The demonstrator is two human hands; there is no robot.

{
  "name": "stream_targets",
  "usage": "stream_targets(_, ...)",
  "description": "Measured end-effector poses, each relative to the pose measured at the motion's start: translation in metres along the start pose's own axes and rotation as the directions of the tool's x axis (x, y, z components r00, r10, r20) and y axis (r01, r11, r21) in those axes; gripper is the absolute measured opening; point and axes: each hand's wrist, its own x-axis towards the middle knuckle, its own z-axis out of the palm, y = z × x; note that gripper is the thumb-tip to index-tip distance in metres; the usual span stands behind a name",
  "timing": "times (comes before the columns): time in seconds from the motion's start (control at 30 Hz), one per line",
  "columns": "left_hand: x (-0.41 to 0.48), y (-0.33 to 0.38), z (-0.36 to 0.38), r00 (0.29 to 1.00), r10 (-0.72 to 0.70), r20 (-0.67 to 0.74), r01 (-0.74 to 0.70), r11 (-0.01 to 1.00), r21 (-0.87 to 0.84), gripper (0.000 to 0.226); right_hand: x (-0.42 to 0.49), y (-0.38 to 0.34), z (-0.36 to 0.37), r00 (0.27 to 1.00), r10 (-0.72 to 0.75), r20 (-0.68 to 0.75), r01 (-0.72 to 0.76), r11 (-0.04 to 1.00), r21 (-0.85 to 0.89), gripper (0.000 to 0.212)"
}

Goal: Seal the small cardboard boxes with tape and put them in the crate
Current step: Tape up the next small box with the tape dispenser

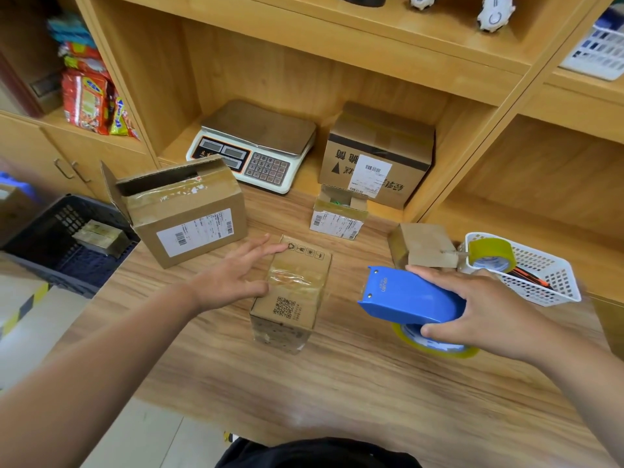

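- A small cardboard box (297, 292) lay in the middle of the wooden counter (304, 383), with a wrinkled strip of clear tape across its top.
- The left hand (236, 275) was flat, fingers straight and spread. It touched the box's left edge and gripped nothing.
- The right hand (486, 309) was wrapped round a blue tape dispenser (408, 295), held just right of the box and apart from it.
- A dark crate (40, 244) sat off the counter's left end, with one taped box (99, 236) already inside.
- The sealing seemed nearly finished. To do it well, the left hand should pin the box so it cannot slide. The tape ends should be rubbed down over the edges before the box goes left into the crate.
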Motion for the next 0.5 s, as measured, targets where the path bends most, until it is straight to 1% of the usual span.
stream_targets(0.2, 0.0, 0.001, -0.001, 1.0, 0.005, 0.01, -0.004, 1.0, -0.023, 0.071, 0.002, -0.002, 0.002, 1.0, 0.0, 0.013, 0.001, 0.995, -0.097, 0.078)
stream_targets(0.37, -0.001, 0.002, -0.001, 1.0, 0.024, 0.007, -0.024, 1.0, 0.002, 0.071, 0.008, 0.001, 0.011, 0.999, 0.018, 0.038, -0.013, 0.991, -0.133, 0.079)
stream_targets(0.5, -0.001, 0.003, 0.0, 0.999, 0.044, 0.003, -0.044, 0.999, 0.03, 0.07, 0.012, 0.001, 0.02, 0.999, 0.026, 0.042, -0.018, 0.981, -0.195, 0.081)
